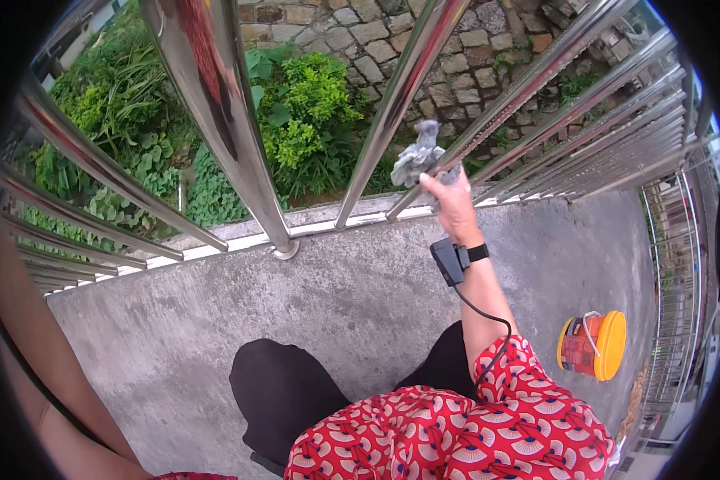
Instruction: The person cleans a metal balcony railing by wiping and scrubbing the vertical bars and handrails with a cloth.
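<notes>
My right hand (456, 210) is closed around a grey rag (416, 158), which is bunched against a shiny metal railing bar (528, 86). The rag sticks out past the bar on the far side, above the lower rail. A black band with a small dark box (448, 260) sits on my right wrist, and a cable runs from it along the forearm. Only my left arm (48, 336) shows, raised at the left edge; the left hand itself lies outside the picture.
Polished upright bars run along the railing on both sides, fixed to a low metal rail (256, 240). Beyond them are green plants (312, 96) and stone paving (360, 48). A yellow-lidded bucket (609, 344) stands on the concrete floor (312, 296) at right.
</notes>
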Demonstrator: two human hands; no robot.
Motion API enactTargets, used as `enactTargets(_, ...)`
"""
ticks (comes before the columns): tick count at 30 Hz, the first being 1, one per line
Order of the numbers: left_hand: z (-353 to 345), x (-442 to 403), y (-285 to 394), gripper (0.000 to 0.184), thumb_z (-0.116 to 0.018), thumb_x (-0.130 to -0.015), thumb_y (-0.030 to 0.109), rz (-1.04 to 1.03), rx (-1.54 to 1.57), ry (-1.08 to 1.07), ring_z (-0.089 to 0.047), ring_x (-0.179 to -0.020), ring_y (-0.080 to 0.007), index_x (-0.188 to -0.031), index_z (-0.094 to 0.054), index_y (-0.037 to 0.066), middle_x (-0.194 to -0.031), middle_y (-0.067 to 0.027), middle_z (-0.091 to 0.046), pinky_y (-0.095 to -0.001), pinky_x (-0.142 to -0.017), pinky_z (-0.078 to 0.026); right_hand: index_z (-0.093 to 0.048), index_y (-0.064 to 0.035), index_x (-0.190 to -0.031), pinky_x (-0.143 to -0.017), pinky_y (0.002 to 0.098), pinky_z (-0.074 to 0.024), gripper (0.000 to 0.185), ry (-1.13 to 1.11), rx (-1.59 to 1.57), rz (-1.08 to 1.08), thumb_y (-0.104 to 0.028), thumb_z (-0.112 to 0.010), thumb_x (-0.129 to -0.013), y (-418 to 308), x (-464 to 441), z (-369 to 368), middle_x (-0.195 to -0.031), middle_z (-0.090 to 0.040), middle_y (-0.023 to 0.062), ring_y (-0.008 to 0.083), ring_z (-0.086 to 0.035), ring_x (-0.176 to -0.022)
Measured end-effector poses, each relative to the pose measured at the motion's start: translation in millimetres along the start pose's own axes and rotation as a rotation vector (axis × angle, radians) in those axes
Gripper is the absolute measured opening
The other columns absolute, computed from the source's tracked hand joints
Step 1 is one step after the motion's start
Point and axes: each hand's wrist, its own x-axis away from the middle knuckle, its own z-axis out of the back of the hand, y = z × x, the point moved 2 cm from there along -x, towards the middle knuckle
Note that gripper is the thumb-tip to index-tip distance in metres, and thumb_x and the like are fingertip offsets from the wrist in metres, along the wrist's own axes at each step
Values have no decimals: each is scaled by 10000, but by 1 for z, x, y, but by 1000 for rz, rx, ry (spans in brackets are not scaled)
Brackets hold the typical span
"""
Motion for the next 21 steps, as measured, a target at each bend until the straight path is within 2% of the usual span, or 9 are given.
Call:
enactTargets(5,5,5,-5,469,-321,-938,322,14,12,1,-647,-697,-347,-768,-618,1,-689,-187,-646,-453,-548,-475,-410,-16,-1234,-863,264,-440,449,81,154,440,-121,-623,-853,-159,-6,-37,-1048,-577,46,109,-547,-942)
enactTargets(8,7,10,-6,464,-325,-938,320,16,26,-5,-648,-697,-347,-771,-616,0,-689,-186,-645,-452,-548,-476,-409,20,-1254,-869,284,-430,453,219,491,784,-144,-603,-878,-223,-7,-54,-1059,-559,87,150,-529,-959)
enactTargets(10,6,13,-6,460,-327,-938,320,19,39,-11,-648,-697,-346,-774,-614,0,-689,-186,-645,-451,-547,-476,-398,34,-1268,-892,327,-418,509,476,817,1125,-167,-632,-864,-255,-15,-61,-1050,-565,117,203,-544,-942)
enactTargets(13,7,17,-7,454,-331,-938,318,24,43,-18,-648,-697,-346,-777,-612,0,-689,-186,-645,-450,-547,-476,-497,8,-1155,-928,353,-399,370,615,1092,1346,-131,-635,-841,-292,-19,-73,-972,-578,114,217,-564,-913)
enactTargets(15,7,21,-9,451,-333,-938,318,24,51,-27,-648,-697,-346,-780,-611,0,-689,-186,-645,-450,-547,-477,-557,10,-1112,-969,445,-353,402,654,1352,1613,-23,-534,-711,-301,-15,-81,-1115,-525,187,329,-496,-1072)
enactTargets(16,7,22,-9,449,-335,-938,317,22,50,-29,-648,-697,-346,-781,-610,0,-689,-185,-645,-449,-546,-477,-557,10,-1112,-969,445,-353,402,652,1355,1612,-23,-534,-711,-303,-9,-85,-1115,-525,187,329,-496,-1072)
enactTargets(18,6,25,-10,445,-337,-938,316,18,54,-39,-648,-697,-346,-783,-609,0,-689,-185,-645,-449,-546,-477,-564,-7,-1118,-972,435,-337,400,646,1835,1725,15,-523,-720,-297,3,-98,-1125,-534,168,323,-491,-1088)
enactTargets(20,5,29,-10,442,-340,-938,316,15,55,-52,-648,-697,-345,-785,-608,-1,-689,-185,-645,-448,-546,-477,-573,-24,-1122,-989,433,-321,418,468,1926,1749,3,-549,-706,-294,1,-96,-1115,-540,166,311,-484,-1111)
enactTargets(21,4,31,-11,440,-341,-938,315,18,60,-58,-648,-698,-345,-787,-607,-1,-689,-185,-645,-448,-546,-478,-578,-29,-1122,-1001,431,-314,426,255,2099,1509,-6,-558,-697,-292,0,-95,-1111,-544,165,303,-487,-1112)
